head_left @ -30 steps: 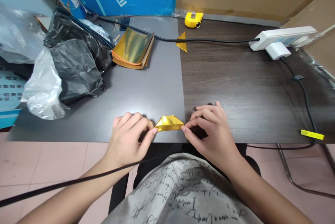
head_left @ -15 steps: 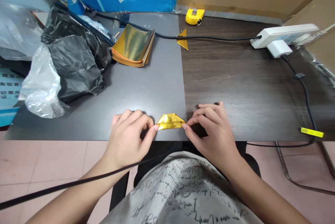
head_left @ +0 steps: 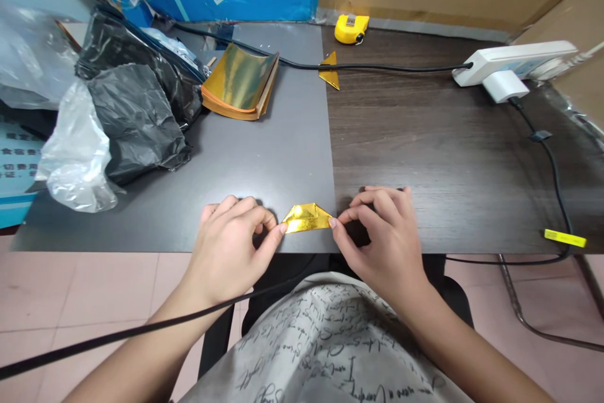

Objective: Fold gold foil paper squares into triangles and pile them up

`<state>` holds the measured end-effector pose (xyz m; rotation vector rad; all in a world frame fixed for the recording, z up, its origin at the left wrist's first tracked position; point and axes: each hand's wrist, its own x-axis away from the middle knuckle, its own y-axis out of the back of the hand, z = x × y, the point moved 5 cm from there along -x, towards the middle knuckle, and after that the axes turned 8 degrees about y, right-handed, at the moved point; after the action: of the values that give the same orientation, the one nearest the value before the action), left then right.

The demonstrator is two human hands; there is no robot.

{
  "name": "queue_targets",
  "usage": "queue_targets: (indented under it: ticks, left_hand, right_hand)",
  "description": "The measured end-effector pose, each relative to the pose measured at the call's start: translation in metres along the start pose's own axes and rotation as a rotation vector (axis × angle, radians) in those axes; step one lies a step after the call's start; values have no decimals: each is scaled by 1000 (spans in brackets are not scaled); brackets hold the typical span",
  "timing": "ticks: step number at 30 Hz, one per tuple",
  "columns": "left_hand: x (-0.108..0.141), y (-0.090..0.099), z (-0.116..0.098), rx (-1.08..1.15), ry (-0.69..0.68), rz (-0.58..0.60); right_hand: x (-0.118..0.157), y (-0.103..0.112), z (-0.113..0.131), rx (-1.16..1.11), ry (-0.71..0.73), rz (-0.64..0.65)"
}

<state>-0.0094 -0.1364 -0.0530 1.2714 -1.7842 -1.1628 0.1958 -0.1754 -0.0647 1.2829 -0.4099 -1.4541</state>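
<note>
A small piece of folded gold foil paper [head_left: 308, 219] lies near the table's front edge, its top narrower than its long lower edge. My left hand [head_left: 236, 242] pinches its left corner between thumb and forefinger. At the opposite corner, the thumb and forefinger of my right hand [head_left: 384, 233] are closed on the paper. Farther back sits a stack of gold foil sheets [head_left: 243, 79], its edges curling up. A folded gold piece [head_left: 330, 76] rests under the black cable, right of that stack.
Crumpled black plastic bags [head_left: 139, 107] and a clear bag [head_left: 75, 145] take up the table's left side. A yellow tape measure [head_left: 350, 29] stands at the back. On the right, a white power strip [head_left: 516, 63] feeds a black cable [head_left: 401, 67] crossing the table [head_left: 425, 139].
The lower strip of the folded gold paper looks smoother and its crease line fainter. My right hand's curled fingers have shifted slightly right; both hands keep hold of the corners.
</note>
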Motion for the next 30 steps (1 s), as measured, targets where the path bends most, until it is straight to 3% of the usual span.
queue_targets:
  ticks: [5,11,15,18,20,24,30]
  left_hand:
    - [-3,0,2,17,55,52]
    - [-11,1,3,48,169,206]
    - [-14,1,3,49,190,238]
    - [-14,1,3,56,188,227]
    - [-13,1,3,65,185,215]
    - [-9,0,4,60,173,166]
    - [5,2,22,48,131,11]
  right_hand:
    - [1,1,-6,-11,-28,-22]
    - [2,6,-17,50,-37,-76]
    - [1,13,-5,-61,63,-137]
    - [5,6,19,-119,320,7]
    - [11,-3,28,-28,405,147]
    - [23,-15,27,115,384,273]
    - [26,-16,24,167,350,258]
